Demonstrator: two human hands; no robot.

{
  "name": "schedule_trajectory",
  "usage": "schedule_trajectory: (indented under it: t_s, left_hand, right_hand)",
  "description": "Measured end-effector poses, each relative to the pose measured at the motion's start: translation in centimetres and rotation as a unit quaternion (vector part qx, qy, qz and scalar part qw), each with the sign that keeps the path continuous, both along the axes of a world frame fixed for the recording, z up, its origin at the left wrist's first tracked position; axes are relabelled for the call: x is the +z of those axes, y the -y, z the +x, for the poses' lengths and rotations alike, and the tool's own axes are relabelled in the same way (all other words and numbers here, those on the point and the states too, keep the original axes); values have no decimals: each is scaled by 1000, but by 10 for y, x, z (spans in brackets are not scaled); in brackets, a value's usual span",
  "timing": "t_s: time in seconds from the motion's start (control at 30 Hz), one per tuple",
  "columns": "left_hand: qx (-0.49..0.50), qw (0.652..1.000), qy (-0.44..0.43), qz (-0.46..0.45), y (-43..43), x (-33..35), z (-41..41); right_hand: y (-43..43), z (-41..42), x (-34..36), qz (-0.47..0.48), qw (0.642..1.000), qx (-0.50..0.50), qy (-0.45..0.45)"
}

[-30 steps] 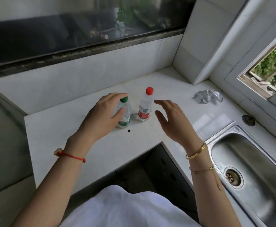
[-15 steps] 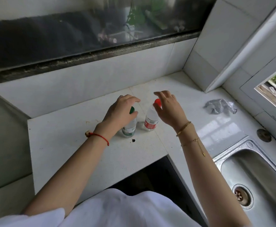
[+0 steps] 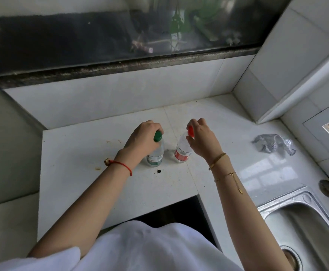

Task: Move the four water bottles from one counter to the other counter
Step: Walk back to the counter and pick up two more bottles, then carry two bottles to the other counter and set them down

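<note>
Two small clear water bottles stand upright side by side on the white counter [image 3: 71, 182]. The green-capped bottle [image 3: 155, 156] has a green label, and my left hand [image 3: 143, 138] is wrapped around its neck just under the cap. The red-capped bottle [image 3: 181, 153] has a red label; my right hand [image 3: 200, 139] pinches its top, fingers closed around the red cap. Both bottles rest on the counter. No other bottles are in view.
A crumpled silver scrap [image 3: 273, 144] lies on the counter to the right. A steel sink [image 3: 304, 227] sits at the lower right, with a round dark plug [image 3: 328, 188] behind it. Tiled walls and a dark window ledge [image 3: 120, 65] close the back.
My left hand slid up from the green bottle's body to its neck. My right hand, open beside the red bottle before, has closed on its cap. The bottles have not moved.
</note>
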State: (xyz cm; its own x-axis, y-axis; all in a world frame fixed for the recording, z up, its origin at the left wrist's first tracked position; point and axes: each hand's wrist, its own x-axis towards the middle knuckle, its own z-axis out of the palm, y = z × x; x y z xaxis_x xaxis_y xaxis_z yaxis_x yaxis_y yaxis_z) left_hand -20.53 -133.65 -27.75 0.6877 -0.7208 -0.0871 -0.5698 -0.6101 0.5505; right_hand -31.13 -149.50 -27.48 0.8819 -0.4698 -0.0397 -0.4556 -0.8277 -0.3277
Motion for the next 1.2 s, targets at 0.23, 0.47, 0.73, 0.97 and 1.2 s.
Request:
schedule_trajectory:
  t_s: [0.23,0.47,0.73,0.97,1.2]
  left_hand:
    - [29,999,-6,-22,-7,-1,-12]
    - [76,994,15,-71,-34,0,-42]
    - [137,984,20,-110,-92,19,-99]
    - [200,975,21,-94,-145,25,-154]
    - [277,956,34,-87,-194,28,-205]
  right_hand:
    - [-5,-10,-6,41,997,-6,58]
    - [-15,-30,6,48,993,26,108]
    - [-52,-75,28,68,985,81,138]
    - [-96,-108,26,96,977,155,108]
    - [-138,-124,24,117,962,237,70]
